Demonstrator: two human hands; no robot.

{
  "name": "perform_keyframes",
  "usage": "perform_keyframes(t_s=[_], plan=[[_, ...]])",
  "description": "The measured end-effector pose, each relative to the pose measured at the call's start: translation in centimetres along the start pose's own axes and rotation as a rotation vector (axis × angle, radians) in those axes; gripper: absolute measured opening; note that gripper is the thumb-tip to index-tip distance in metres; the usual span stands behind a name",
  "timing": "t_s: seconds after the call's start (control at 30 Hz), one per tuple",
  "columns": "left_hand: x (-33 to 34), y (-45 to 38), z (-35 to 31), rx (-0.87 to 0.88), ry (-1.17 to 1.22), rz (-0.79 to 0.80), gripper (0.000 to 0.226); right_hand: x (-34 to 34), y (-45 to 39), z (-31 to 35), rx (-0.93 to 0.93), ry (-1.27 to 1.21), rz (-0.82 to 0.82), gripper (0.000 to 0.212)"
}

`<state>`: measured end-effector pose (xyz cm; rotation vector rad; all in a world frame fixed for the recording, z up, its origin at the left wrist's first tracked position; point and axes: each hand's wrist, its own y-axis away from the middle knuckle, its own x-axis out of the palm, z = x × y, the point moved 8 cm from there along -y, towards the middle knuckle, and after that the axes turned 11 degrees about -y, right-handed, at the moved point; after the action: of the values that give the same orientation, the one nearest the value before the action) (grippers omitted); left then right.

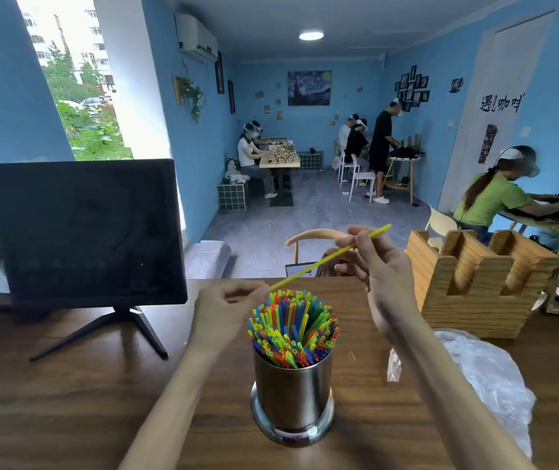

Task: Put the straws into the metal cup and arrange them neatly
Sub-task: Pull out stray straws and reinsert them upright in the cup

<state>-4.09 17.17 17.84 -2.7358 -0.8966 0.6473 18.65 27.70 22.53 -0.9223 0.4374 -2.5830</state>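
I hold one yellow straw (330, 257) slantwise above the cup (292, 395), my right hand (378, 266) pinching it near its upper end and my left hand (228, 308) closed on its lower tip just behind the bundle. The steel cup stands on the wooden tabletop (84, 401) between my forearms, packed with upright straws (293, 329) in blue, green, yellow, red and orange that fan out over its rim. A dark monitor (84, 232) stands to the left, a wooden rack (478, 283) and crumpled clear plastic (488, 378) to the right.
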Motion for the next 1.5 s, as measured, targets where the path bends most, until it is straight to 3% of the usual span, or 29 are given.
perform_keyframes(t_s=[0.07, 0.2, 0.43, 0.53, 0.67, 0.87, 0.97, 1.03, 1.17, 1.37, 1.5], plan=[[0.5, -0.6, 0.1, 0.024, -0.174, -0.005, 0.006, 0.0, -0.1, 0.8, -0.106, 0.191, 0.018, 0.017], [2.9, -2.3, 1.0, 0.010, -0.314, 0.175, 0.020, 0.9, 0.8, -0.1, -0.182, 0.511, 0.145, 0.027], [3.6, -3.7, 0.7, 0.031, -0.376, 0.240, 0.005, 1.5, 2.5, -3.9, -0.015, 0.824, 0.380, 0.031], [2.9, -4.0, 0.3, 0.027, -0.342, 0.215, 0.004, 1.6, 2.9, -4.2, -0.005, 0.912, 0.407, 0.030], [0.8, -4.5, -2.3, 0.076, -0.263, 0.107, 0.005, 1.6, 3.4, -5.9, 0.123, 1.015, 0.477, 0.046], [-3.0, -2.7, -10.0, 0.318, -0.018, -0.057, 0.009, 2.0, 3.6, -7.5, 0.072, 1.346, 0.602, 0.024], [-4.3, -1.0, -12.1, 0.412, 0.070, -0.135, 0.011, 2.6, 3.2, -5.9, -0.042, 1.255, 0.467, 0.030], [-4.6, 0.5, -13.3, 0.468, 0.091, -0.126, 0.009, 2.7, 2.9, -4.2, -0.026, 1.036, 0.295, 0.037], [-2.7, 2.7, -13.9, 0.541, 0.014, 0.014, 0.009, 3.6, 2.8, -4.6, 0.520, 0.317, 0.168, 0.060], [0.1, 4.3, -12.1, 0.699, -0.158, 0.144, 0.011, 3.7, 2.0, -6.0, 0.722, -0.044, 0.046, 0.023], [1.0, 3.8, -9.7, 0.640, -0.268, 0.189, 0.022, 3.3, 0.1, -5.0, 0.605, 0.074, 0.112, 0.018]])
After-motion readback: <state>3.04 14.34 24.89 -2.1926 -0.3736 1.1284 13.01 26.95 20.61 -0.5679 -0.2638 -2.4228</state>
